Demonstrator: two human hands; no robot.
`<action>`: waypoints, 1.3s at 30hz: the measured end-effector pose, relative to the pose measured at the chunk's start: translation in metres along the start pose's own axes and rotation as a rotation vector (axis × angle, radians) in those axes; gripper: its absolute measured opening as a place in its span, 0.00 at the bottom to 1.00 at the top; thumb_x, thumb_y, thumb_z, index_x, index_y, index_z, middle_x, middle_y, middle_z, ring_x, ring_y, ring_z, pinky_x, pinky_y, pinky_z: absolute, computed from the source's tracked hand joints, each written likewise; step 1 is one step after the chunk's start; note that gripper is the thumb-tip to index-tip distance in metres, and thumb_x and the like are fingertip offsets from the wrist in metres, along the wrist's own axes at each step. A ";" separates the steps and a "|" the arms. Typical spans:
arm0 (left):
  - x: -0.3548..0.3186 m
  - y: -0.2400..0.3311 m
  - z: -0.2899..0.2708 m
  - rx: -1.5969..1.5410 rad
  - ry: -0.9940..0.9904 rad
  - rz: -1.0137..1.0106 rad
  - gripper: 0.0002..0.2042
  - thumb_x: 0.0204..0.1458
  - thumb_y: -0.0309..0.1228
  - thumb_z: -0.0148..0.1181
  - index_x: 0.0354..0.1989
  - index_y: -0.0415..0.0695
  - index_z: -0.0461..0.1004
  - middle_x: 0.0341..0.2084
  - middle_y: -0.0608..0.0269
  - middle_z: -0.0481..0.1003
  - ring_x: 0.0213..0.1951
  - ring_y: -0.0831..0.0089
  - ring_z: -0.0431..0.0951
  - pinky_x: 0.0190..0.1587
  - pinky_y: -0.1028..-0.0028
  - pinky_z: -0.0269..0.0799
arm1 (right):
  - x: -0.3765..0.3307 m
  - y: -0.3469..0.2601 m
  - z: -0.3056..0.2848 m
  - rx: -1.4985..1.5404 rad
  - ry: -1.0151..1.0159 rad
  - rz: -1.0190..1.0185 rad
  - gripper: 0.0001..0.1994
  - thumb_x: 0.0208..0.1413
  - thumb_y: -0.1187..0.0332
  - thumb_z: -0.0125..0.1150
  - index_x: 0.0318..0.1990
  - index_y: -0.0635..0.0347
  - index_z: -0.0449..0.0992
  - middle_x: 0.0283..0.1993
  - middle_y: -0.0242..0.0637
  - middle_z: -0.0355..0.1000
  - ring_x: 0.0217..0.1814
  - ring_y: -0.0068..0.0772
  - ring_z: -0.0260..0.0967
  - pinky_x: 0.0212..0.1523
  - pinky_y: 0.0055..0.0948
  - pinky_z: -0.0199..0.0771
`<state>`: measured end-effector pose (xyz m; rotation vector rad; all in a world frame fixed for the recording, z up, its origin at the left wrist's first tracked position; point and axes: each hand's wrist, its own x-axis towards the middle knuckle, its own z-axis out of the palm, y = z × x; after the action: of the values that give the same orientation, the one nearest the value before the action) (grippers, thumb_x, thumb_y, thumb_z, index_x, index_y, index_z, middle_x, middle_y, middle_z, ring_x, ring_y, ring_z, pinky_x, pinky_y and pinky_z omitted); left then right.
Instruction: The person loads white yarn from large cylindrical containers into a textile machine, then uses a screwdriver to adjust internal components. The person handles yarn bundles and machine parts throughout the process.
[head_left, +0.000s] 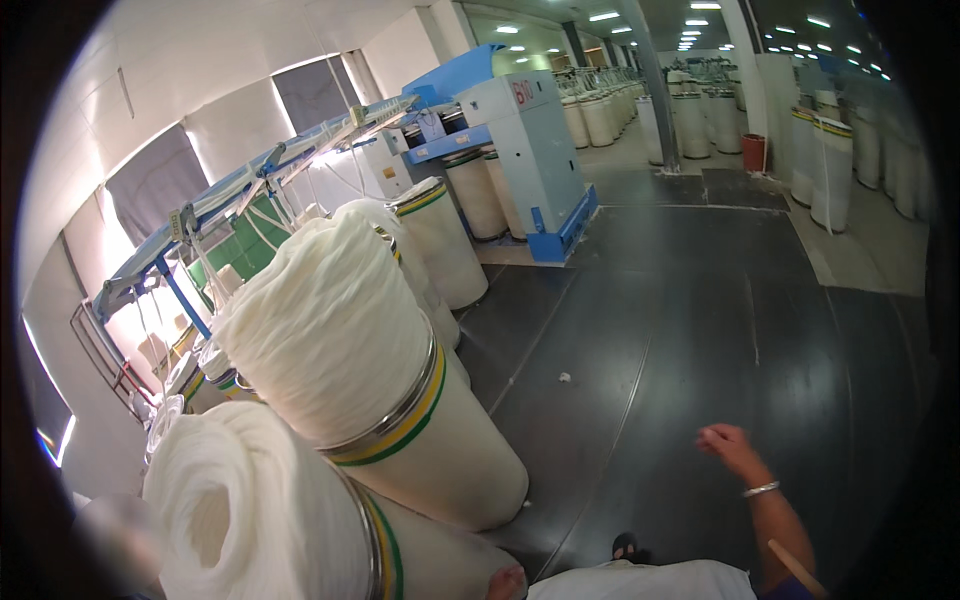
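On the dark floor beside the machine row, two tall white cans heaped with coiled cotton sliver stand full, while the right hand hangs loosely open and empty, well apart; the left hand is unseen.

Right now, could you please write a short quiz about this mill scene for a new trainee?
1. True or false: the right hand grips a can.
2. What fills the nearest can? A) white coiled fibre B) red thread C) water
3. What does the right wrist wear?

Key
1. False; it hangs free over the dark floor.
2. A.
3. A thin silver bracelet.
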<state>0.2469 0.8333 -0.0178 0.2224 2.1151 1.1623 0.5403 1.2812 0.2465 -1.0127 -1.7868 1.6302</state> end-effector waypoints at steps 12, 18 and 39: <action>0.057 0.427 -0.041 0.034 0.548 0.797 0.18 0.51 0.29 0.64 0.51 0.41 0.74 0.46 0.58 0.76 0.47 0.69 0.77 0.46 0.73 0.72 | 0.263 -0.233 0.142 -0.187 -0.785 -0.651 0.25 0.54 0.65 0.65 0.59 0.61 0.67 0.49 0.41 0.75 0.50 0.29 0.72 0.50 0.29 0.72; 0.075 0.433 -0.022 -0.082 0.750 0.642 0.17 0.47 0.33 0.68 0.46 0.41 0.77 0.41 0.55 0.78 0.42 0.64 0.79 0.43 0.69 0.74 | 0.372 -0.342 0.249 0.114 -0.973 -0.841 0.43 0.49 0.59 0.70 0.69 0.58 0.51 0.52 0.45 0.73 0.47 0.32 0.72 0.48 0.31 0.72; 0.150 0.592 -0.048 0.799 1.479 0.429 0.17 0.42 0.34 0.67 0.41 0.43 0.79 0.38 0.52 0.76 0.39 0.50 0.73 0.44 0.53 0.68 | 0.763 -0.519 0.383 0.477 -1.225 -0.725 0.14 0.49 0.72 0.63 0.45 0.64 0.77 0.39 0.35 0.76 0.39 0.23 0.75 0.40 0.23 0.76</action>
<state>0.0014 1.2135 0.3944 0.1823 3.9633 0.5546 -0.3059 1.6627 0.6162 0.9881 -1.8246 2.0850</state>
